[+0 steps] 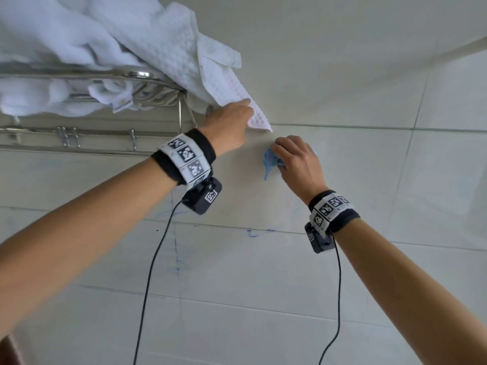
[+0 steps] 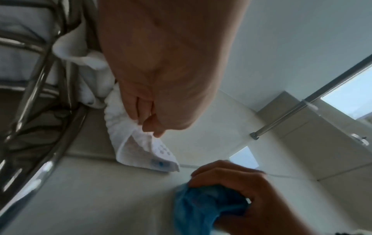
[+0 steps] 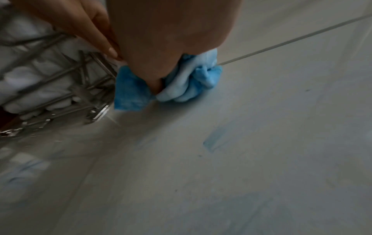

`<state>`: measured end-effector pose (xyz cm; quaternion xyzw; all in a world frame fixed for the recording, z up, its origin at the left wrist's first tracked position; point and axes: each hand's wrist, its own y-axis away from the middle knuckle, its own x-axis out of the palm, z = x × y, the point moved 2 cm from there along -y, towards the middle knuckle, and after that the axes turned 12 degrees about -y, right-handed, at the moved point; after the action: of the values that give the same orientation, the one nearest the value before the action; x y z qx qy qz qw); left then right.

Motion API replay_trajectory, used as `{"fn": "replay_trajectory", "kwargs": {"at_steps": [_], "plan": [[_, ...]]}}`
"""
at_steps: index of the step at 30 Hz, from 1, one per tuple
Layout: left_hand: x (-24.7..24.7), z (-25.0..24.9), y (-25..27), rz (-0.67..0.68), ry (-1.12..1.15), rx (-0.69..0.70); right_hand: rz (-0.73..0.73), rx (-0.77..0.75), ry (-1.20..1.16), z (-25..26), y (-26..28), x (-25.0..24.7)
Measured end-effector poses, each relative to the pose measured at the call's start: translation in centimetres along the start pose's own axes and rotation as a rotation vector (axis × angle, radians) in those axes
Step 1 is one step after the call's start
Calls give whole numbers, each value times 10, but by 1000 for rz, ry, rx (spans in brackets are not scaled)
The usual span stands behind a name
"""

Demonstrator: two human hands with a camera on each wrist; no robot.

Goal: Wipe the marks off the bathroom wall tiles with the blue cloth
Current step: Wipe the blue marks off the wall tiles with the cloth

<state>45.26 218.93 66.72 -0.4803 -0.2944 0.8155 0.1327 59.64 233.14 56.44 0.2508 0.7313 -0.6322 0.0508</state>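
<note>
While the left hand pinches the hanging corner of a white waffle-weave towel and holds it aside from the wall, the right hand has its grip curled round the bunched blue cloth and presses it against a wall tile, just below the horizontal grout line and just beside the towel's lifted corner. Both grips are therefore closed on fabric: the left on the towel, the right on the cloth. A chrome towel rack loaded with more white towels sits to the left, close to both hands.

The step in hand looks like wiping the patch of tile that the towel would otherwise cover. Lower down, blue marks remain along a grout line, with a faint vertical blue streak further left and pale smears in the right wrist view, so the job seems well short of finished.

Next, the cloth probably needs firm rubbing strokes under the lifted corner, then a move down to the darker marks; the towel should stay held clear meanwhile.
</note>
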Motion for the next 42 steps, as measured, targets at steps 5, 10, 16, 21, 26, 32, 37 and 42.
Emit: {"fn": "replay_trajectory", "kwargs": {"at_steps": [5,10,16,21,26,32,37,42], "plan": [[-3,15,-26,22,-113,56,-416,186,-9,-31,-13,-11],[-10,22,-44,-54,-146,67,-399,225,-38,-10,-12,22],[-15,14,-47,-33,-117,36,-177,155,-33,12,-22,41],[-7,18,-41,-30,-70,59,-409,312,-101,21,-41,56],[-7,15,-42,-38,-53,39,-201,138,-139,52,-68,81],[-4,15,-38,-37,24,88,-116,83,-61,23,-56,57],[4,6,-24,-54,78,109,-251,166,1,-31,-18,2],[18,-4,1,-120,137,143,-347,291,35,-64,8,-30]]}}
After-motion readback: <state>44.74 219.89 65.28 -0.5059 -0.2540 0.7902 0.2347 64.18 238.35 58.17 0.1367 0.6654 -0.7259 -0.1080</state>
